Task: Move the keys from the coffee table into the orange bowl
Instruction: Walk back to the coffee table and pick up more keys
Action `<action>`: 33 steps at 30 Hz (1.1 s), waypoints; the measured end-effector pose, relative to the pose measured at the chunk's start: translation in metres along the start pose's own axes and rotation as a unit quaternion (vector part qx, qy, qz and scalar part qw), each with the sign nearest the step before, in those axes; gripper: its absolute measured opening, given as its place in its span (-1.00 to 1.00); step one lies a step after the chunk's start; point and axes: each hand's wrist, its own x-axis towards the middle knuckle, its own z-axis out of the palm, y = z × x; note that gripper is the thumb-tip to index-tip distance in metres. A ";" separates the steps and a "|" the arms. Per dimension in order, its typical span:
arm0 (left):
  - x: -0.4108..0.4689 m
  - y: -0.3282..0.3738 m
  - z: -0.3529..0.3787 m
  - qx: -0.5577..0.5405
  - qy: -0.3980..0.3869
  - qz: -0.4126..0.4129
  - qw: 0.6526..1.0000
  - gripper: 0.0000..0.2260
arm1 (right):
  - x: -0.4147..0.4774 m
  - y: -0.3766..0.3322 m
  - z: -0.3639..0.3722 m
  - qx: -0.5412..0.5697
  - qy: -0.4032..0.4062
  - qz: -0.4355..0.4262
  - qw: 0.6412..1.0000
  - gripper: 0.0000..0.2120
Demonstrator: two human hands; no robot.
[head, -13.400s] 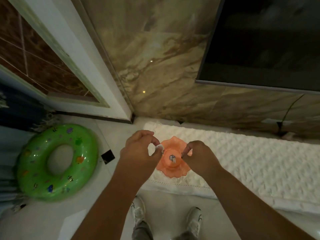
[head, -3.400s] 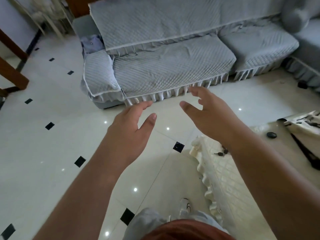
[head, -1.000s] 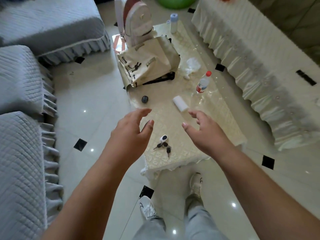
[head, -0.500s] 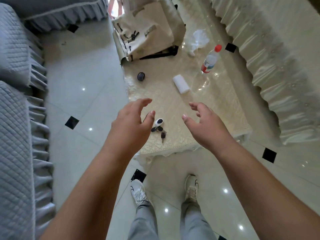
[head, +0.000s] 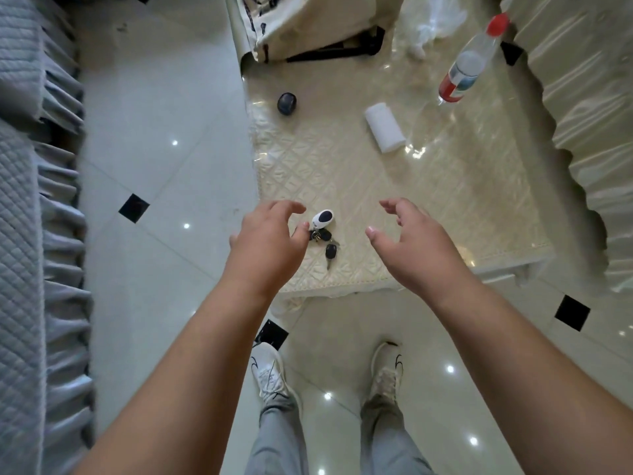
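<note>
Keys (head: pixel 323 236) are lying on the desk (head: pixel 445 186), near its front edge, toward the front-left corner. The bunch is made up of a white-and-dark fob at the top, dark key heads under it, and one key pointing toward the edge.

Left hand (head: pixel 269 246) is hovering over the desk's left edge, fingers spread and curled, holding nothing. Its thumb tip is sitting just beside the bunch in the picture; whether it is touching cannot be told.

Right hand (head: pixel 411 248) is hovering to the right of the keys, well apart from them, fingers parted and bent, empty.

Other things on the desk, all farther back:
- white roll (head: pixel 385 127), lying on its side, about mid-desk
- small dark oval thing (head: pixel 287 103), near the left edge
- bottle (head: pixel 471 61) with a red cap and a red-and-blue label, standing toward the right
- cream bag (head: pixel 301 25) with a dark strap, at the far end
- crumpled clear plastic (head: pixel 433 25), beside the bag

The person is standing on a white tiled floor (head: pixel 154 166) with black insets, white shoes at the desk's front edge. A grey quilted sofa (head: pixel 24 234) is running along the left. The orange bowl is out of view.
</note>
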 end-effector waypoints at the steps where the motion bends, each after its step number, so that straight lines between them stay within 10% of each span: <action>1: 0.008 -0.008 0.013 0.006 0.004 -0.008 1.000 -0.71 | 0.005 0.006 0.008 -0.005 0.000 -0.002 1.000 -0.50; 13: 0.070 -0.082 0.138 0.074 -0.009 -0.106 0.992 -0.72 | 0.051 0.062 0.106 -0.047 -0.029 0.010 0.998 -0.58; 33: 0.111 -0.103 0.201 0.160 0.084 -0.005 0.984 -0.77 | 0.085 0.089 0.217 -0.258 0.010 -0.008 0.966 -0.57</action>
